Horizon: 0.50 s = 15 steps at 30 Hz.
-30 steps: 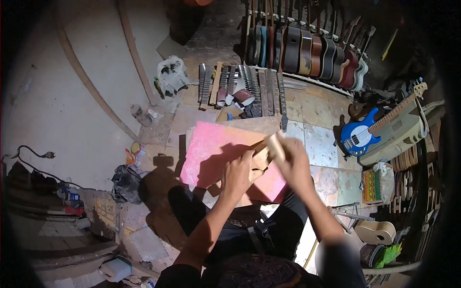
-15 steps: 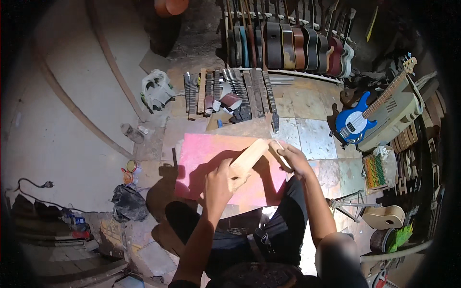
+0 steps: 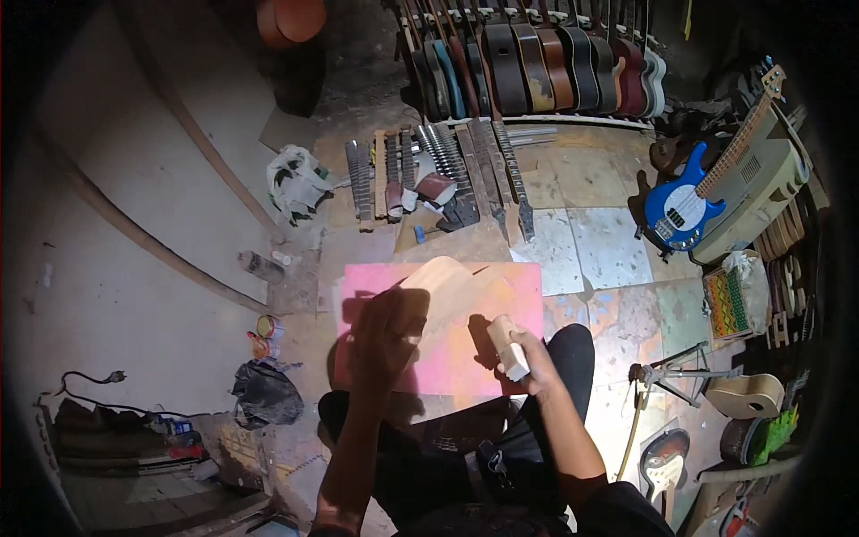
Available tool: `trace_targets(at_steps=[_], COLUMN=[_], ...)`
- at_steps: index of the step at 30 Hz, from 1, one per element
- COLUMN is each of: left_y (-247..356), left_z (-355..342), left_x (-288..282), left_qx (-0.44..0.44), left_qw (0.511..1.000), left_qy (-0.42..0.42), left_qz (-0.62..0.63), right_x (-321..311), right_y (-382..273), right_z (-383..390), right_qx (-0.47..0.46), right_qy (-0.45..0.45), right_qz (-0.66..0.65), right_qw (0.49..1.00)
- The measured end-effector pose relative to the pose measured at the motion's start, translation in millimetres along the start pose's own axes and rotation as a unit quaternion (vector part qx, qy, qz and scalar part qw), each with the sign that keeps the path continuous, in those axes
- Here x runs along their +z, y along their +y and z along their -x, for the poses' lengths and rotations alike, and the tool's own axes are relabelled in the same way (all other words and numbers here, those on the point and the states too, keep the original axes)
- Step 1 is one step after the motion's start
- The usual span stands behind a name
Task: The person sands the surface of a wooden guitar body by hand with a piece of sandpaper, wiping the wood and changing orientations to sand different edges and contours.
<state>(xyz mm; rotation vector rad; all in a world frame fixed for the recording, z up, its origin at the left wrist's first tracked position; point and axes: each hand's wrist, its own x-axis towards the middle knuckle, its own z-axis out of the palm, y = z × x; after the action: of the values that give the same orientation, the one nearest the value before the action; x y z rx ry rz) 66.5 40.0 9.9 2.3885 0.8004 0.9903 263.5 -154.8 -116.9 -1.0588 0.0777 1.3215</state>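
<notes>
My left hand (image 3: 386, 333), deep in shadow, is closed around the near end of a long, pale wooden piece (image 3: 438, 276). The far end of that piece is rounded and lit, while the gripped part is hard to make out. In my right hand (image 3: 537, 365) is a small, pale wooden block (image 3: 508, 347), gripped between fingers and thumb, apart from the long piece. Both hands are over a flat pink board (image 3: 528, 309) in front of my crossed legs.
Beyond the board lie several guitar necks (image 3: 465, 170). Farther off stands a row of guitars (image 3: 537, 72). A blue electric bass (image 3: 684, 201) leans at the right, above a metal stand (image 3: 684, 376). A black plastic bag (image 3: 267, 394) sits at the left, near tins (image 3: 268, 327).
My right hand has come away from the long piece's far end, back toward me, with the block. My left hand has shifted slightly left into shadow. The view has tilted.
</notes>
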Motion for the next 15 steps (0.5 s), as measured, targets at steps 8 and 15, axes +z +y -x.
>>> trace_targets(at_steps=[8,15], left_y=[24.3,30.8], left_z=[-68.3,-113.3], left_x=[3.9,16.0], left_qx=[-0.114,-0.184], left_qw=[0.986,0.915], left_qy=[-0.034,-0.153], left_qz=[-0.12,-0.325], right_x=[-12.4,-24.4], right_y=[58.8,67.0], right_z=[-17.7,-39.0], right_qx=[-0.021,-0.103], right_qy=[0.049,0.053], right_qz=[0.119,0.123], right_qw=[0.992,0.986])
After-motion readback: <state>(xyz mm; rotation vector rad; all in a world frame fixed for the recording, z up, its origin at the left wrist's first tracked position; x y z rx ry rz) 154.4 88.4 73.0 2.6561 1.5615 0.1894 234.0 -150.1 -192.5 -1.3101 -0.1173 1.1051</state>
